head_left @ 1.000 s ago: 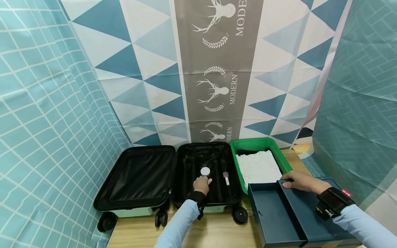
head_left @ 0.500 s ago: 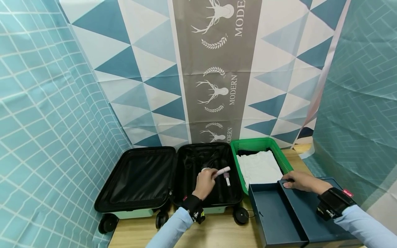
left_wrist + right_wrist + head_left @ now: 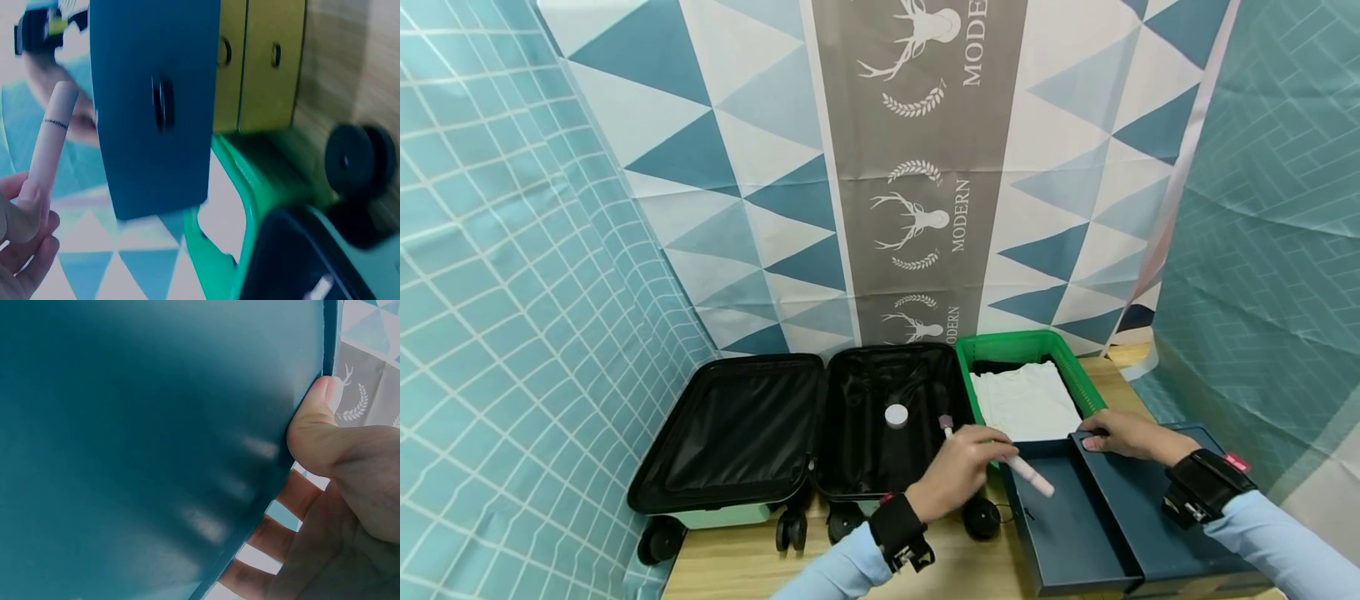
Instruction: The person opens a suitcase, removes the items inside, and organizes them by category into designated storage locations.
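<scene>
My left hand (image 3: 955, 473) pinches a slim pale pink tube (image 3: 1032, 477) over the open blue drawer (image 3: 1067, 537). A thin dark dotted band rings the tube in the left wrist view, where the drawer's front (image 3: 156, 156) shows a dark handle. With thumb on one side and fingers on the other, my right hand (image 3: 1123, 435) grips the far edge of the dark blue drawer cabinet (image 3: 1183, 517). In the open black-lined suitcase (image 3: 868, 467) lie a round white-lidded container (image 3: 896, 416) and a small mauve-and-white item (image 3: 946, 423), partly hidden by my left hand.
A green basket (image 3: 966, 375) holding folded white cloth (image 3: 1026, 402) stands between the suitcase and the drawer cabinet. The suitcase's other half (image 3: 730, 433) lies open at left. Its black wheels (image 3: 981, 518) stick out over the wooden table (image 3: 737, 567). Yellow drawers (image 3: 269, 75) show below the blue one.
My left hand has lifted the pink tube out of the suitcase and carried it right, over the open drawer. The right hand has stayed on the cabinet edge.
</scene>
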Demonstrator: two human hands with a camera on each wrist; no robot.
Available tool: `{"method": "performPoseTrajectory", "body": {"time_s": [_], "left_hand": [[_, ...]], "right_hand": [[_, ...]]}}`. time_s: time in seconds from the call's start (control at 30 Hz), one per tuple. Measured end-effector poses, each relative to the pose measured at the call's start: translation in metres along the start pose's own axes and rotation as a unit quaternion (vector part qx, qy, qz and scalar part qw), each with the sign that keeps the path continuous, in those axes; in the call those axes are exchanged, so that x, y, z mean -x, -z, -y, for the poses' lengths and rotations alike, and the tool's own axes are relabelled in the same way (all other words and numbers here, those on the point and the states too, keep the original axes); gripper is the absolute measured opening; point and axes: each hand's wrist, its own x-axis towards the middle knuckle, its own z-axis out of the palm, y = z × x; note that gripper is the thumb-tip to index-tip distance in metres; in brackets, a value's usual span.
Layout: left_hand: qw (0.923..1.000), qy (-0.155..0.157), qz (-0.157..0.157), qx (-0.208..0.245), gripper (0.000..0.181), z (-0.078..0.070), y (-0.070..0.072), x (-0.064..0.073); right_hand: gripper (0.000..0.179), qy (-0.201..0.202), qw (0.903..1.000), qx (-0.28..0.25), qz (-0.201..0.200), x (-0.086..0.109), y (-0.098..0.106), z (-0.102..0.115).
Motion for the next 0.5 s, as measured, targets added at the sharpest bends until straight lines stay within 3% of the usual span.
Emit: {"method": "performPoseTrajectory", "body": {"time_s": [0.13,0.27,0.4,0.5], "left_hand": [[0.9983,-0.034,0.047,0.005,0.034,-0.016,-0.011,-0.007],[0.9941,-0.059,0.091,0.012,0.032,-0.022,-0.022,-0.012],[0.9865,-0.082,0.141,-0.004,0.026,-0.027,-0.031,-0.018],[0.9784,-0.083,0.186,-0.037,0.024,-0.031,-0.034,-0.022]], "right_hand": [[0.021,-0.002,1.0000,0.007,-0.004,0.000,-0.001,-0.001],[0.020,-0.013,0.9997,0.020,-0.007,-0.001,-0.002,-0.002],[0.018,-0.026,0.9993,0.027,-0.005,0.000,-0.002,-0.002],[0.018,-0.032,0.9989,0.034,-0.005,0.000,-0.002,-0.002]]}}
